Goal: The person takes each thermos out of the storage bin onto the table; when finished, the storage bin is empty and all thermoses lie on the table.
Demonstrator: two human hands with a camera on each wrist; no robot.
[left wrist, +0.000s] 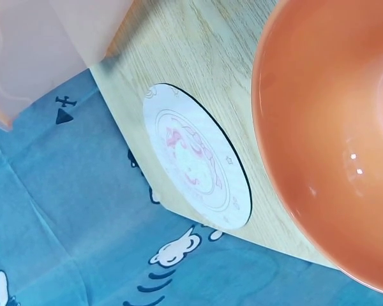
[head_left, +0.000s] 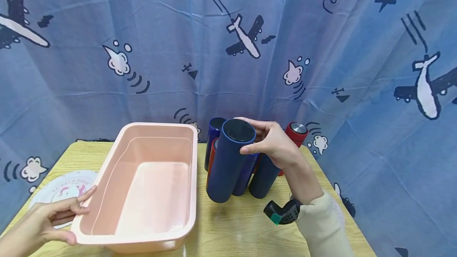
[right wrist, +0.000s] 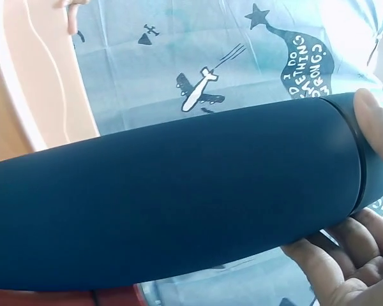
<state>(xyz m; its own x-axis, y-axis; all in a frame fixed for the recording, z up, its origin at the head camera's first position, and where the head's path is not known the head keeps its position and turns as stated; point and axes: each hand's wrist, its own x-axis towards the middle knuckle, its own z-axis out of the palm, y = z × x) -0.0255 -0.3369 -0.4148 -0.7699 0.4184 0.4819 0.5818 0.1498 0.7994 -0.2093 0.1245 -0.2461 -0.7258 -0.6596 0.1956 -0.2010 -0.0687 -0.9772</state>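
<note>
My right hand grips a dark blue thermos bottle near its black-topped cap, thumb on one side and fingers on the other. In the right wrist view that bottle lies across the picture, the fingers round its cap end. My left hand holds the near left corner of a pale pink plastic basin, fingers over the rim and thumb outside. Behind the held bottle are more bottles: a blue one, another blue one, a dark navy one and a red one with a silver lid.
A round white mat with a pink print lies left of the basin. An orange bowl appears large in the left wrist view. The wooden table ends at a blue patterned curtain. An orange-red bottle is mostly hidden.
</note>
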